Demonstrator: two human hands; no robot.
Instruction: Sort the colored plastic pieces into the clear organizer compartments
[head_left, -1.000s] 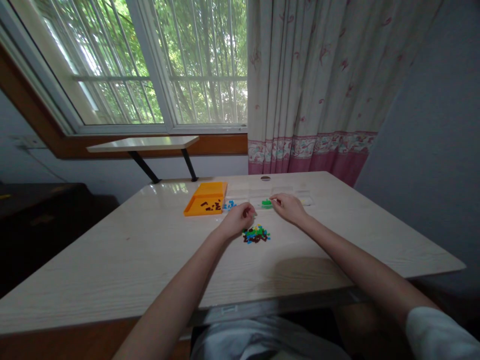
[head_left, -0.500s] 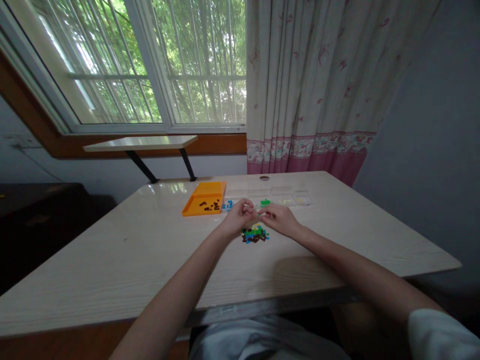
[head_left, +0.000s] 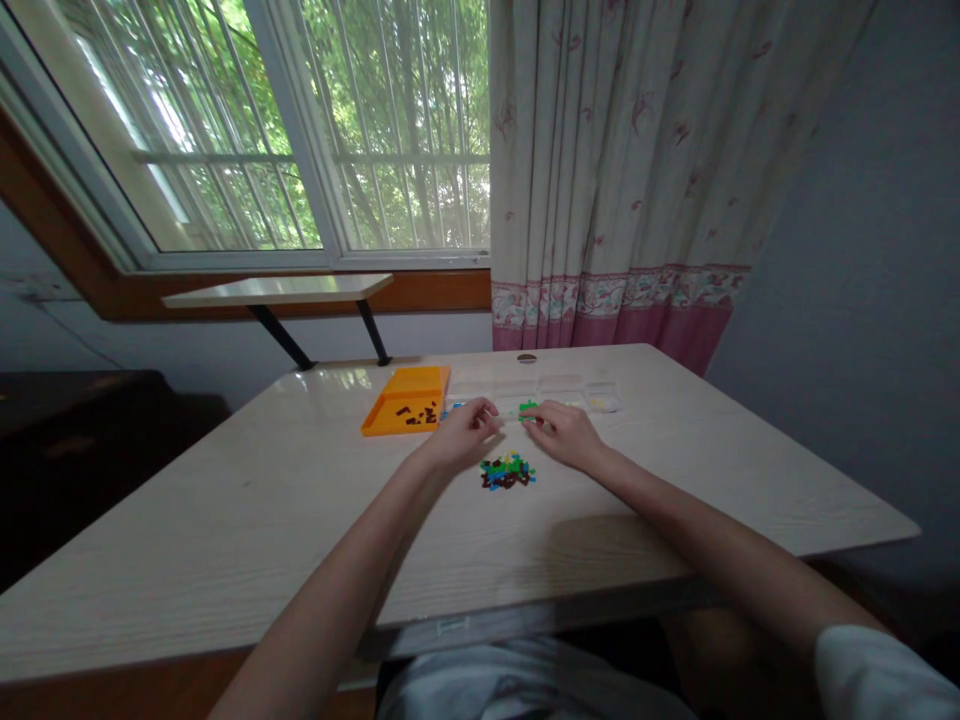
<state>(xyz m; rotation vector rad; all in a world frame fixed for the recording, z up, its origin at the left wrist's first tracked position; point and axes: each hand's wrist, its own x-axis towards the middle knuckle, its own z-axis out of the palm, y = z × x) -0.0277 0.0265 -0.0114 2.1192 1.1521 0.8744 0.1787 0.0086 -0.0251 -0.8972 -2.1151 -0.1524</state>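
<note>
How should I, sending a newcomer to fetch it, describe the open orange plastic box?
Find the pale wood-grain table by the barred window. On its far half, beyond and left of the person's left hand, sits the open orange plastic box with small dark brown pieces inside. Its solid orange sets it apart from the clear plastic boxes to its right.

Dim o/all; daylight from window (head_left: 405,130), pt blown out; glare on table (head_left: 300,500) nr shelf (head_left: 277,291); soft shadow nr front; wide-angle stretch twd edges; pcs (head_left: 508,472) lack fine detail.
</note>
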